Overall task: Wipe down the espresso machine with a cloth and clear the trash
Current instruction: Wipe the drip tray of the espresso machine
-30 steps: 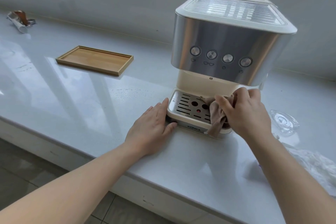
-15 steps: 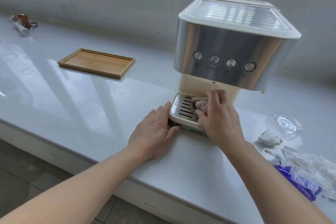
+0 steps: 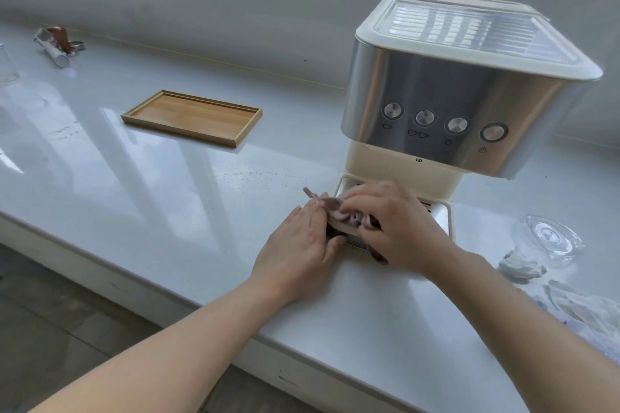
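A cream and steel espresso machine (image 3: pixel 453 104) stands on the white counter (image 3: pixel 167 198). My right hand (image 3: pixel 392 221) presses a brownish cloth (image 3: pixel 332 206) onto the left front corner of the machine's drip tray (image 3: pixel 439 214); the cloth's end sticks out to the left. My left hand (image 3: pixel 302 255) lies flat on the counter, its fingers against the tray's left side and touching the cloth. Trash lies at the right: a crumpled white tissue (image 3: pixel 520 266) and clear plastic wrapping (image 3: pixel 583 308).
A wooden tray (image 3: pixel 191 117) lies left of the machine. A clear glass dish (image 3: pixel 550 238) sits to its right. Metal tools with a brown handle (image 3: pixel 57 42) lie at the far left by the wall. The counter's front edge runs below my forearms.
My right hand has swept the cloth leftward across the drip tray, from its right front to its left front corner. My left hand has stayed at the tray's left side.
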